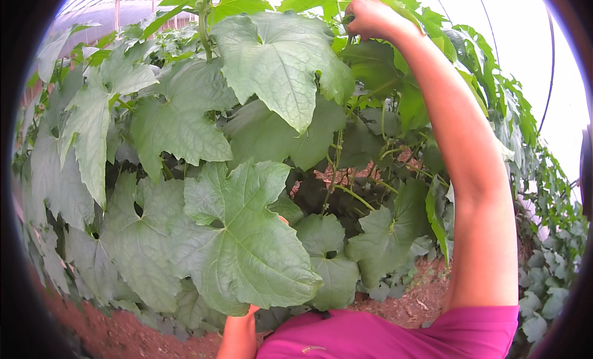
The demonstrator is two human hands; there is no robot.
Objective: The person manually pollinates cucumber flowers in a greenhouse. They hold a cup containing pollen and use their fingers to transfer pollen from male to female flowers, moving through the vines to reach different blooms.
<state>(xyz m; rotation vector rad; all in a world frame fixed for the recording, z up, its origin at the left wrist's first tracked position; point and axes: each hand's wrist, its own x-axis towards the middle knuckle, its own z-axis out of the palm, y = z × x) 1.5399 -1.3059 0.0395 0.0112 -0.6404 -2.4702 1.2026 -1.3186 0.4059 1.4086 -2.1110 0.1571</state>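
Observation:
My right hand (370, 18) is raised at the top of the view, its fingers curled closed around a green piece of vine (348, 20). Just below it hangs a shaded lobed leaf (370, 65). My left hand (253, 309) is mostly hidden behind a large, broad leaf (245, 241) low in the middle. Only a bit of skin shows at that leaf's right edge and near its lower tip, so its grip is not visible. Above, another large pale-green leaf (278, 58) faces me, beside a thick upright vine stem (204, 25).
Dense climbing foliage (180, 113) fills the left and middle. Thin stems and tendrils (336, 169) cross a dark gap at centre right. Reddish soil (417, 294) lies below. More vines (523, 113) stand at right, near a dark hanging line (550, 72). A greenhouse roof frame shows at upper left.

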